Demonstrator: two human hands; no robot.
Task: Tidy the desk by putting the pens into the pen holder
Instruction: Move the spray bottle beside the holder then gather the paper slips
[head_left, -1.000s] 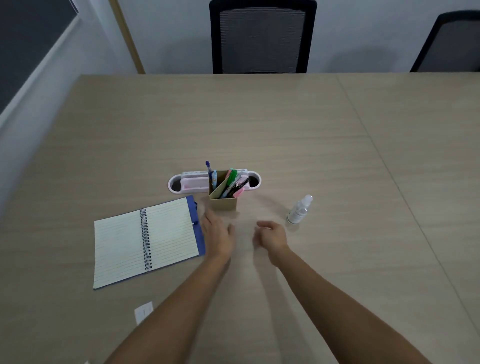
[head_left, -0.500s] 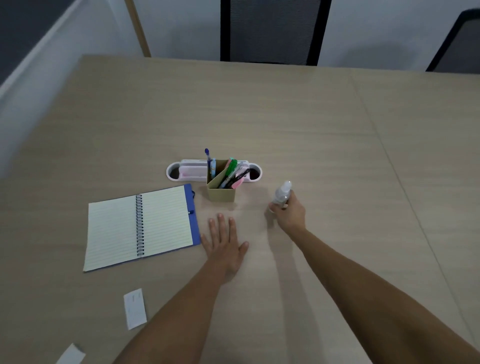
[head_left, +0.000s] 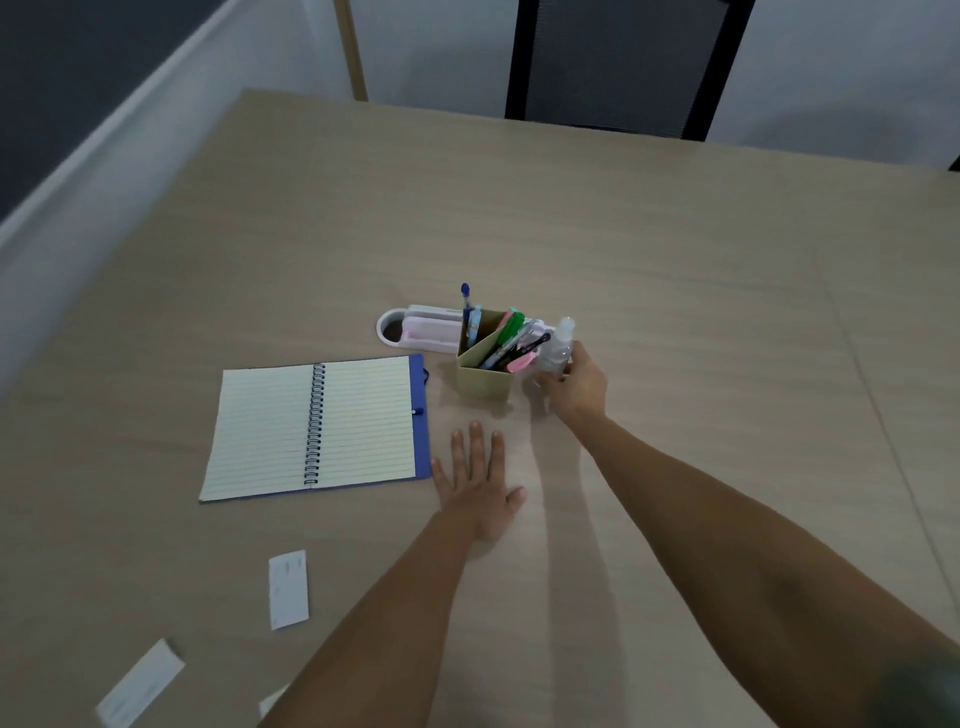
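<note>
A tan square pen holder (head_left: 484, 376) stands mid-table with several pens (head_left: 506, 340) leaning inside it, among them a blue, a green and a pink one. My right hand (head_left: 574, 387) is closed around a small clear spray bottle (head_left: 558, 345), holding it upright just right of the holder. My left hand (head_left: 480, 486) lies flat on the table with fingers spread, below the holder and holding nothing.
A white oval case (head_left: 410, 327) sits behind the holder. An open spiral notebook (head_left: 317, 426) with a blue cover lies to the left. Small white paper slips (head_left: 288, 590) lie near the front left. A black chair (head_left: 618, 62) stands beyond the far edge.
My right hand reached right, took the spray bottle and carried it left up against the pen holder. My left hand flattened on the table. The camera tilted down and left.
</note>
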